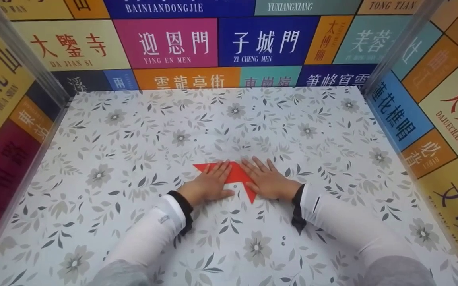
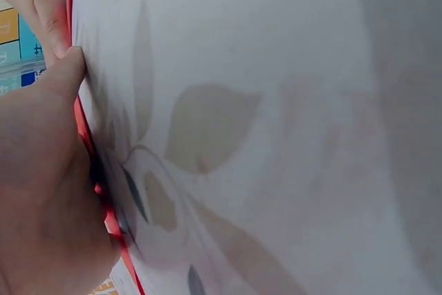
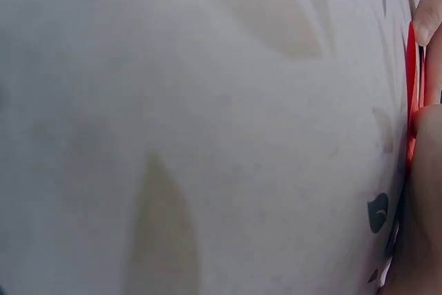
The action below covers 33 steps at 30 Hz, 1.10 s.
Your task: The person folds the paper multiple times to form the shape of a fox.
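Note:
A folded piece of red paper [image 1: 235,173] lies flat on the floral-patterned table, one point reaching left and another toward the person. My left hand [image 1: 209,183] rests on its left part, palm down with the fingers straight. Over the right part lies my right hand [image 1: 268,180], its fingers spread and extended across the paper's edge. In the left wrist view the red paper [image 2: 84,129] shows as a thin strip under the left hand [image 2: 48,177]. The right wrist view has a red edge [image 3: 411,88] beside the fingers of the right hand [image 3: 429,143].
The white table [image 1: 141,246] carries grey flowers and leaves. Colourful panels with printed characters [image 1: 165,43] stand along its back and both sides. Clear upright strips [image 1: 396,43] mark the rear corners.

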Motion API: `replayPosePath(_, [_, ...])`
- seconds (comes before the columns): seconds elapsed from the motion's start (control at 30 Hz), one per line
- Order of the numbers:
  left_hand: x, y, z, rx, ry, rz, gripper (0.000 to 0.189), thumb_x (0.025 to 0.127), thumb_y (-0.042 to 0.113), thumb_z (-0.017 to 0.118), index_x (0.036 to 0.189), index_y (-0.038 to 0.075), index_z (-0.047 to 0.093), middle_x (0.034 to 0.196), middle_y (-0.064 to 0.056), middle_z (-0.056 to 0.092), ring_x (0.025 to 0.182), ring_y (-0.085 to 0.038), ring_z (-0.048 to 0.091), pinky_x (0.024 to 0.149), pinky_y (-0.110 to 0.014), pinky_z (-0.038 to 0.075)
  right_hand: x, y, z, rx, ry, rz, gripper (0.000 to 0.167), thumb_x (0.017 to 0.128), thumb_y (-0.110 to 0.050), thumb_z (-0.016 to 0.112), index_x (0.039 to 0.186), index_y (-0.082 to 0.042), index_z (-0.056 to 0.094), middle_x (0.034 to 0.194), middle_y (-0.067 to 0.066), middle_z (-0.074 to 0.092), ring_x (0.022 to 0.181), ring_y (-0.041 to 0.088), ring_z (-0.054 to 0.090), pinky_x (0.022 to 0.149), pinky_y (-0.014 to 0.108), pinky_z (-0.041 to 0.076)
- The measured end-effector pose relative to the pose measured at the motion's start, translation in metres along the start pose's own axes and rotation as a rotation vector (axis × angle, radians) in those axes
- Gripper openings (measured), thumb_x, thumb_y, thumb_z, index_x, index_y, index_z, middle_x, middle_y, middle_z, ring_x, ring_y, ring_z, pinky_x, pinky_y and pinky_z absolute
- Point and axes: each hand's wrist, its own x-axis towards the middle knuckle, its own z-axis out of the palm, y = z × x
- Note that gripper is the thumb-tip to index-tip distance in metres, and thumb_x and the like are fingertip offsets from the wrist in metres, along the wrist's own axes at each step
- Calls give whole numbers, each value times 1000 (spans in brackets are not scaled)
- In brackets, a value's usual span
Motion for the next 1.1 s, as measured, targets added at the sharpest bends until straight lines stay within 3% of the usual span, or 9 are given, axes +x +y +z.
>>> replayPosePath(0.13, [0,-4,-7,-85,52,14,80,97,56,44,156,11,13,163,-7,12,151,-24,8,122,-45,9,1,1,2,-14,-6,13,65,103,-46,29,157,-19,3,165,0,1,151,32,-3,117,62,1])
replayPosePath(0.27, [0,-14,-14,-158,149,-12,72,97,48,50,154,12,24,161,-8,24,149,-25,20,121,-43,18,2,0,3,-16,-22,15,66,103,-48,28,157,-20,1,165,-1,0,151,32,-3,117,61,1])
replayPosePath(0.47, [-1,-40,-30,-198,330,-165,58,97,32,56,148,10,39,148,-14,44,138,-31,40,113,-46,35,2,1,3,2,-21,11,67,103,-49,28,157,-21,0,165,-1,-1,151,32,-4,117,61,0])
replayPosePath(0.6, [-2,-58,-35,-234,401,-234,48,97,31,57,138,7,51,139,-19,50,129,-33,47,106,-47,41,-1,1,0,12,-14,11,66,103,-48,28,157,-21,1,165,-1,-1,151,32,-4,117,61,0])
replayPosePath(0.7, [-3,-67,-34,-257,408,-246,40,96,29,58,128,5,59,129,-19,55,121,-33,53,101,-46,45,-3,0,1,27,-15,8,66,103,-48,28,157,-21,1,165,-1,0,151,33,-3,117,62,0])
replayPosePath(0.87, [-5,-76,-31,-287,359,-284,31,96,28,58,115,5,65,113,-15,61,107,-30,58,94,-44,48,-2,2,4,30,-18,11,66,103,-49,27,157,-23,-1,165,-3,-3,151,31,-4,117,60,-2])
replayPosePath(1.1, [-4,-82,-33,-339,321,-301,26,97,29,58,108,8,67,104,-10,66,97,-24,60,90,-39,49,2,6,4,45,-13,16,67,103,-50,26,157,-24,-3,164,-5,-6,151,29,-8,117,59,-5])
